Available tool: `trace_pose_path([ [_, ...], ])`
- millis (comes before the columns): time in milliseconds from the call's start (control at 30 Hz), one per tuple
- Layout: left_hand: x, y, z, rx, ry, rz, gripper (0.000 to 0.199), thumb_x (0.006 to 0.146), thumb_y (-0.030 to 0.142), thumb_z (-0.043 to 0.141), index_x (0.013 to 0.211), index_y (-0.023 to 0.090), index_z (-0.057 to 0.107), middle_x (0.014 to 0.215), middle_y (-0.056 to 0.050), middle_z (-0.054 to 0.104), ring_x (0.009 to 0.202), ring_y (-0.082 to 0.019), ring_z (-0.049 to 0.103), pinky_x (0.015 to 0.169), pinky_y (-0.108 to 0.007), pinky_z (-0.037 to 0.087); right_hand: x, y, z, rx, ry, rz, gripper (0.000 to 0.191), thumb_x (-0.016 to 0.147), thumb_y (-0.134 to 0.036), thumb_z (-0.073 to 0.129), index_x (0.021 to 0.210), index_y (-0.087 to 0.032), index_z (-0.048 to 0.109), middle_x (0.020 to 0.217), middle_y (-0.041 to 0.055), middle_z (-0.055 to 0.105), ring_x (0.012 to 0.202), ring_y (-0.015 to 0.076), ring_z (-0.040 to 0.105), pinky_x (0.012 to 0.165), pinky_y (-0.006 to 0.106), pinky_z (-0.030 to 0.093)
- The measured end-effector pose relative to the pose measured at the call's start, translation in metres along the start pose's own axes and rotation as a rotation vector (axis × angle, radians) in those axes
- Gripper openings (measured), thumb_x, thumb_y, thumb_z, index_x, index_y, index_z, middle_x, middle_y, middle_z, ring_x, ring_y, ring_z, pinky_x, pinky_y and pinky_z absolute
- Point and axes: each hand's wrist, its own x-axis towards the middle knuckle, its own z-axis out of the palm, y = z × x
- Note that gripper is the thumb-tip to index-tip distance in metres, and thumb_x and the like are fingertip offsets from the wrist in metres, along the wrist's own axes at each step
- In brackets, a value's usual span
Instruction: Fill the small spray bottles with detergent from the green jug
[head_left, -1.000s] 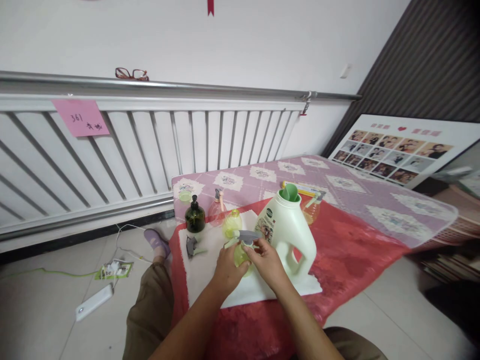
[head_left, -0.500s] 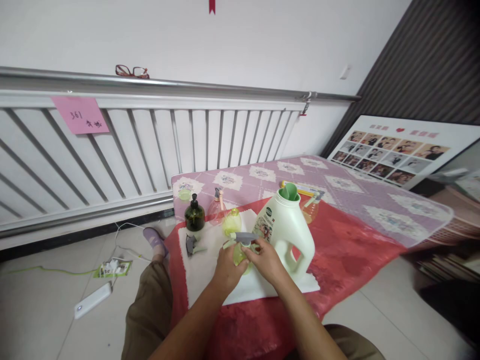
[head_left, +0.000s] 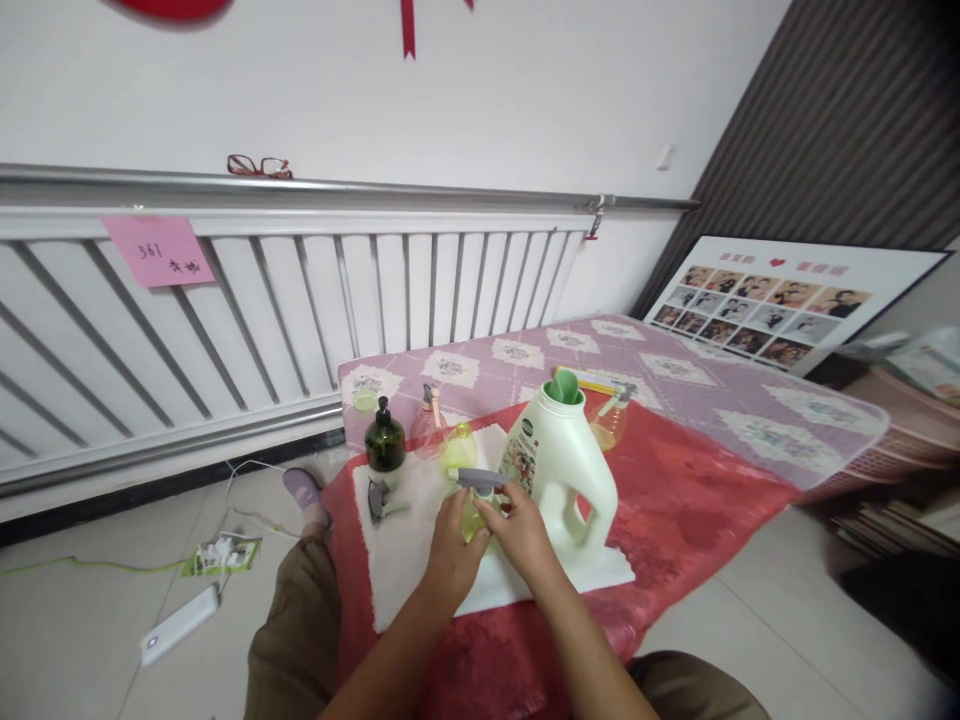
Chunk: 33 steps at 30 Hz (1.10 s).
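Note:
My left hand (head_left: 454,548) is wrapped round the yellow-green see-through body of a spray bottle (head_left: 472,516). Its grey trigger head (head_left: 481,480) sits on top, and the fingers of my right hand (head_left: 519,528) close round the collar just below it. To the right stands a large pale green jug (head_left: 564,450) with a handle, its mouth uncapped and a green funnel-like piece (head_left: 563,386) in it. Behind my hands is a round yellow bottle (head_left: 459,452). A loose grey trigger sprayer (head_left: 381,499) lies on the white cloth (head_left: 409,570).
A dark green pump bottle (head_left: 385,440), a pink spray bottle (head_left: 429,428) and an orange-tinted spray bottle (head_left: 610,420) stand around the cloth. Red plastic sheeting (head_left: 675,480) covers part of the patterned table (head_left: 675,368). A power strip (head_left: 221,555) and cables lie on the floor.
The camera view has tilted slightly up and shifted right. Both hands stay on the spray bottle at its neck, with only a slight shift of the fingers and trigger head.

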Motion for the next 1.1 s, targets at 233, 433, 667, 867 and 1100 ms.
trace_pose_path([
  [233, 0.000, 0.001, 0.001, -0.017, -0.001, -0.020, 0.059, 0.073, 0.022, 0.056, 0.130, 0.013, 0.044, 0.137, -0.016, 0.048, 0.132, -0.028, 0.041, 0.113, -0.043, 0.029, 0.001, -0.001, -0.004, 0.038, -0.023, -0.007, 0.014, 0.075, -0.033, 0.061, 0.083, -0.022, 0.062, 0.081, 0.0014, 0.063, 0.078, 0.0199, 0.060, 0.068, 0.032, 0.048],
  [433, -0.001, -0.005, 0.002, -0.053, 0.019, -0.028, 0.057, 0.072, 0.022, 0.059, 0.128, 0.017, 0.047, 0.134, -0.012, 0.051, 0.133, -0.028, 0.040, 0.114, -0.044, 0.028, -0.001, 0.001, -0.004, 0.043, -0.036, -0.014, 0.012, 0.079, -0.033, 0.060, 0.083, -0.022, 0.061, 0.082, 0.0015, 0.062, 0.080, 0.0194, 0.059, 0.072, 0.032, 0.047],
  [667, -0.002, -0.017, 0.000, -0.071, -0.004, 0.002, 0.058, 0.077, 0.025, 0.059, 0.132, 0.017, 0.043, 0.140, -0.014, 0.046, 0.132, -0.025, 0.041, 0.111, -0.043, 0.033, -0.003, -0.005, -0.007, 0.033, -0.052, -0.009, 0.010, 0.079, -0.030, 0.060, 0.082, -0.021, 0.061, 0.084, 0.0035, 0.064, 0.083, 0.0212, 0.061, 0.076, 0.035, 0.047],
  [867, -0.006, -0.018, 0.001, -0.065, 0.035, -0.002, 0.054, 0.079, 0.030, 0.060, 0.130, 0.020, 0.046, 0.138, -0.012, 0.048, 0.131, -0.026, 0.043, 0.107, -0.043, 0.037, -0.003, -0.017, -0.012, 0.017, -0.089, -0.024, 0.014, 0.075, -0.024, 0.063, 0.088, -0.020, 0.066, 0.094, 0.0071, 0.067, 0.094, 0.0256, 0.061, 0.085, 0.039, 0.046],
  [1100, -0.008, 0.002, -0.002, -0.064, -0.012, -0.021, 0.049, 0.082, 0.028, 0.058, 0.130, 0.026, 0.046, 0.136, -0.008, 0.052, 0.128, -0.024, 0.047, 0.106, -0.044, 0.037, -0.008, -0.018, -0.010, 0.017, -0.061, -0.001, 0.019, 0.077, -0.020, 0.060, 0.095, -0.020, 0.064, 0.097, 0.0067, 0.067, 0.096, 0.0241, 0.060, 0.086, 0.037, 0.046],
])
